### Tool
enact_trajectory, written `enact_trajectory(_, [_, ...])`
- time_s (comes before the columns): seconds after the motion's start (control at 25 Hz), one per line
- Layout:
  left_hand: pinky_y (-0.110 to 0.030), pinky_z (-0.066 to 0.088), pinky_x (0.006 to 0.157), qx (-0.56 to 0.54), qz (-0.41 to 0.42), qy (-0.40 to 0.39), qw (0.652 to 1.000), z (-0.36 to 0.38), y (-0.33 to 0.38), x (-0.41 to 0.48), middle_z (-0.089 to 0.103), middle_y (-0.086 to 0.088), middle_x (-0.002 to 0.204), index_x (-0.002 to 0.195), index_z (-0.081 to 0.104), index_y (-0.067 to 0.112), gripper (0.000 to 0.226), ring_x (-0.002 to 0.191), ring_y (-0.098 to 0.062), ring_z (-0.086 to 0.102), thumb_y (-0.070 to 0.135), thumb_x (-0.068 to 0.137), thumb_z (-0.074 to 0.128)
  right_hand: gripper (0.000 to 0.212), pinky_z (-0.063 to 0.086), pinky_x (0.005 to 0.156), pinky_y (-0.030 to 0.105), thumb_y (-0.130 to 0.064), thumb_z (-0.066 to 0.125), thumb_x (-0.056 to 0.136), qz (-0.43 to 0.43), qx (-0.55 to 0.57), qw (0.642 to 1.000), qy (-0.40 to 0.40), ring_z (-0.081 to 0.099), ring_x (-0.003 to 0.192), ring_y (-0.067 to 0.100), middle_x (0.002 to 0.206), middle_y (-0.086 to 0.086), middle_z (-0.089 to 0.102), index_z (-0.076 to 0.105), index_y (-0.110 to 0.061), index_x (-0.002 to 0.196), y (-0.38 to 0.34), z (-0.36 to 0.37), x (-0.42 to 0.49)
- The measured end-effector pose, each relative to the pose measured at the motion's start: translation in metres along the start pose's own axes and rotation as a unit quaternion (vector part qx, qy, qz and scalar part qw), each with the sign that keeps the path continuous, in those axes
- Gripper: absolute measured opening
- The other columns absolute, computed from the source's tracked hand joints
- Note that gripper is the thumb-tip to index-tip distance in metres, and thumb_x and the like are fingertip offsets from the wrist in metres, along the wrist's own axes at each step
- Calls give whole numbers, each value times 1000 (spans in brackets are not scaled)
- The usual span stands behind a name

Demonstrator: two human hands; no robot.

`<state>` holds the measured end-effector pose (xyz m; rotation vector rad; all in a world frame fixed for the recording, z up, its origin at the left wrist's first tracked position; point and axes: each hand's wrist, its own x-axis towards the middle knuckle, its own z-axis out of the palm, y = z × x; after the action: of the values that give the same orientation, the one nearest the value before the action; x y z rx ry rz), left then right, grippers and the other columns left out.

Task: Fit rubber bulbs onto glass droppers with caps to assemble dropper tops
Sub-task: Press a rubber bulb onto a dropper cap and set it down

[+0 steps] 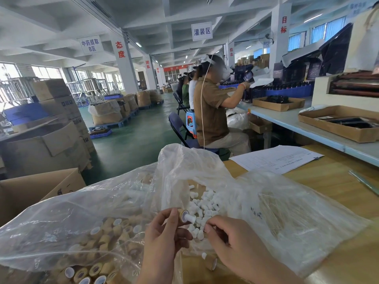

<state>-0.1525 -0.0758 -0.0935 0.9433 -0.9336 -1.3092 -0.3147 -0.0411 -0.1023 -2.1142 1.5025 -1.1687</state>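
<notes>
My left hand pinches a tan wood-look cap with a white rubber bulb sticking out of it toward the right. My right hand pinches a thin glass dropper tube whose tip meets the bulb's end. Behind both hands, a pile of loose white bulbs lies in an open clear plastic bag. A second clear bag at the left holds several tan caps. One assembled dropper top lies on the table under my right wrist.
A printed sheet lies on the wooden table at the back right. An open cardboard box stands at the left edge. Other workers sit at a long bench ahead. Stacked cartons fill the left side of the floor.
</notes>
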Motion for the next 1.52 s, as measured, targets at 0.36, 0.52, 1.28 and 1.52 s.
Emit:
enact_trajectory(0.36, [-27,47,42,159,84,-28,983,-4,-5,-3,69,-13,65,79,73,13,9,48,-21,60,9,84,66,29,42,61,23,-45,47,94,-3,-56,998,25,53,71,12,74,-3,60,63,-23,86,8,-1,2])
enact_trajectory(0.52, [-25,47,42,191,97,-31,976,-6,-7,-2,65,-16,55,79,71,11,5,44,-19,58,10,83,67,38,38,59,24,-46,42,92,-31,-67,997,9,50,68,16,67,1,54,55,-17,72,10,-5,4])
enact_trajectory(1.28, [-23,47,45,227,144,-31,963,-1,-13,-6,63,-13,53,85,68,13,11,42,-16,57,11,90,58,35,32,52,19,-40,47,95,-9,-60,998,5,46,61,12,62,-1,50,51,-18,69,2,2,2])
enact_trajectory(1.52, [-23,46,41,179,135,-1,975,3,-11,-7,64,-15,59,88,68,13,10,42,-19,57,11,89,58,35,33,52,22,-42,46,95,-2,-49,999,11,47,62,17,63,0,52,54,-17,72,5,-3,2])
